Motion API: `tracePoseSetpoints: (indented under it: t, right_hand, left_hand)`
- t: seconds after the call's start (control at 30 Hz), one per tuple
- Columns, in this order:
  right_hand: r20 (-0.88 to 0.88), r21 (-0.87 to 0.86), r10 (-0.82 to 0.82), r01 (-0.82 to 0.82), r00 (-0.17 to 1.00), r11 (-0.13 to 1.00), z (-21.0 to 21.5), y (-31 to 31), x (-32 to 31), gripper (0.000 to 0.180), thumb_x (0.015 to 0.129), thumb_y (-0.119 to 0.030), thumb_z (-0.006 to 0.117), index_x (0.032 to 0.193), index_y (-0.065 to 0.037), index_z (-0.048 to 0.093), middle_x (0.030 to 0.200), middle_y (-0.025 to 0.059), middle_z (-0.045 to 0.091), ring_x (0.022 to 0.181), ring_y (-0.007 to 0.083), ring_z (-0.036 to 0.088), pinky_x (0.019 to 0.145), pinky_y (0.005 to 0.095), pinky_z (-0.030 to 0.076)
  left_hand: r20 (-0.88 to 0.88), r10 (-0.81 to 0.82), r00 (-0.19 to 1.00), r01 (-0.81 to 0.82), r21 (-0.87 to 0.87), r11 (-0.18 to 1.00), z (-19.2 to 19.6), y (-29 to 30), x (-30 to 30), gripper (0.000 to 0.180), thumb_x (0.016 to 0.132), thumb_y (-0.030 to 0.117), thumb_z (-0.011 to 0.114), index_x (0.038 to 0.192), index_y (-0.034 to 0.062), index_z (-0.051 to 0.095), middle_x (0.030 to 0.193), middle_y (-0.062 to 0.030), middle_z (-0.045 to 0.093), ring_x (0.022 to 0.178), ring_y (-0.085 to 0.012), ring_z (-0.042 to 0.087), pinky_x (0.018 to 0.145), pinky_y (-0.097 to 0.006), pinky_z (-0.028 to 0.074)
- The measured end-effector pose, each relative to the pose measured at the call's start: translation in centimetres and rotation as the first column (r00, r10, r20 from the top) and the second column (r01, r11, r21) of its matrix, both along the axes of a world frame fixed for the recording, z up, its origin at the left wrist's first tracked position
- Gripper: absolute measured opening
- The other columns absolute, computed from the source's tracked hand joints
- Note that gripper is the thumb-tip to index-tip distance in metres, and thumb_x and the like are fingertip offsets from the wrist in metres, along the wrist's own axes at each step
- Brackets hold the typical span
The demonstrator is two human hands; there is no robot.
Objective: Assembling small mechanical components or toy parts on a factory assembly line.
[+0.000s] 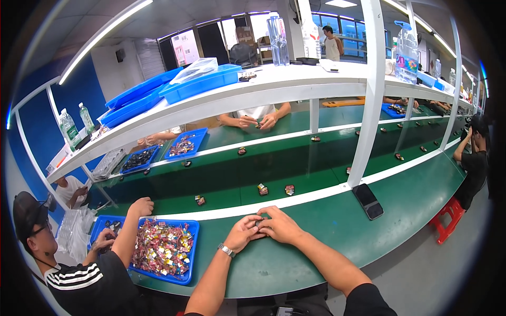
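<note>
Workroom as I see it from my seat: a long green bench (pixel 400 205) with white edging, a white shelf (pixel 295 84) on white posts (pixel 369 105) above it, a blue wall (pixel 84 89) at left, grey floor (pixel 421 274), strip lights (pixel 105 39) overhead, bright windows (pixel 258 26) beyond.

The setting is a factory assembly line. A long green conveyor belt (pixel 295 168) runs through the room, with small dark parts (pixel 262 189) spaced along it. Workers sit on both sides of the belt. Blue plastic trays (pixel 168 253) of parts lie beside it, and a white metal shelf (pixel 274 84) spans above it.
</note>
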State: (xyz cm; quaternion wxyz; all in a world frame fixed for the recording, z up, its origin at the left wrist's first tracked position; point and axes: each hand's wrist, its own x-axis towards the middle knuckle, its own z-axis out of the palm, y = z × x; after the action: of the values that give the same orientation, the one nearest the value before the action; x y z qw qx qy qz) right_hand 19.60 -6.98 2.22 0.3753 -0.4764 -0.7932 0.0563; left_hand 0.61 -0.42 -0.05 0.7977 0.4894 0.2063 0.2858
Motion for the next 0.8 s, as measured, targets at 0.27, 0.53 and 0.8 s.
tracePoseSetpoints:
  t: [0.27,0.53,0.8]
  right_hand:
    - [-0.035,-0.033,-0.008,0.007,0.999,0.999,-0.2,-0.2,-0.1,0.015,0.081,-0.015,0.068,0.093,-0.006,0.072,0.121,0.0073,0.057,0.115,0.0264,0.05,0.097,0.0364,0.045]
    - [-0.213,0.024,-0.107,0.115,0.971,0.993,-0.8,-0.3,-1.6,0.01,0.078,-0.011,0.069,0.084,-0.004,0.072,0.115,0.0078,0.06,0.111,0.0258,0.053,0.089,0.036,0.049]
    - [-0.282,0.034,-0.101,0.115,0.954,0.993,-1.4,-0.1,-1.9,0.01,0.077,-0.01,0.07,0.085,-0.005,0.071,0.113,0.007,0.06,0.11,0.0256,0.054,0.089,0.0356,0.049]
  left_hand:
    - [0.004,0.03,1.0,-0.031,0.026,0.999,-0.1,-0.4,0.3,0.028,0.093,0.006,0.057,0.12,0.0038,0.049,0.116,-0.0111,0.061,0.108,-0.0227,0.062,0.094,-0.042,0.053]
    - [0.065,0.062,0.996,-0.061,-0.015,0.998,-1.1,0.1,0.1,0.025,0.097,0.011,0.05,0.121,0.0052,0.049,0.116,-0.0119,0.06,0.106,-0.0226,0.061,0.097,-0.046,0.05]
    - [0.068,0.091,0.993,-0.091,-0.004,0.996,-0.9,-0.1,0.4,0.025,0.097,0.013,0.052,0.12,0.0039,0.05,0.117,-0.012,0.059,0.104,-0.0224,0.061,0.095,-0.045,0.051]
